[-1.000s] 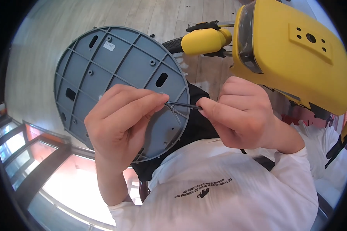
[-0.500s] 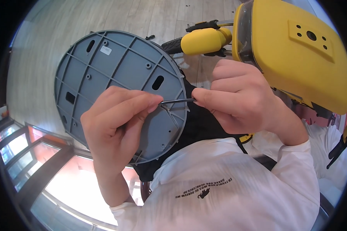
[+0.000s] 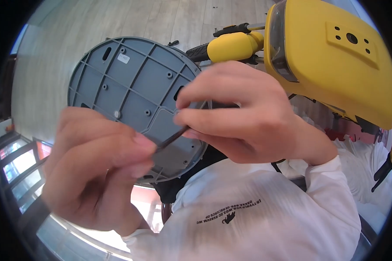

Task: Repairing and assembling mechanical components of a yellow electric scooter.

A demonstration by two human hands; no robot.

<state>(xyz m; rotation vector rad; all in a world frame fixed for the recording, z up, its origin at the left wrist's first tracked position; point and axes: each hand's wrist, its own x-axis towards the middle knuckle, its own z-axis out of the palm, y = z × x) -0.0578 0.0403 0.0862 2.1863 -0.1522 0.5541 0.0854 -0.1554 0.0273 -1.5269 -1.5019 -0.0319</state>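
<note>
Both hands hold a thin dark strip (image 3: 170, 139) between them, over a round grey ribbed plastic plate (image 3: 133, 74) with slots and bosses. My left hand (image 3: 96, 165), at lower left and blurred by motion, is closed with thumb and forefinger pinched on one end of the strip. My right hand (image 3: 237, 113) has thumb and forefinger on the other end, its upper fingers curled above. The plate rests on black cloth (image 3: 189, 169) over my lap, partly hidden by both hands.
A yellow plastic body (image 3: 318, 56) with a handle or fork part (image 3: 231, 45) and a black tyre (image 3: 196, 53) stands at upper right. A wooden floor (image 3: 52, 69) lies behind the plate. Glass panels in dark frames (image 3: 15, 163) show at lower left, white fabric (image 3: 366, 161) at right.
My left hand has moved down and left, closer to the camera. My right hand has shifted left over the plate, and the dark strip now slopes down to the left instead of lying nearly level.
</note>
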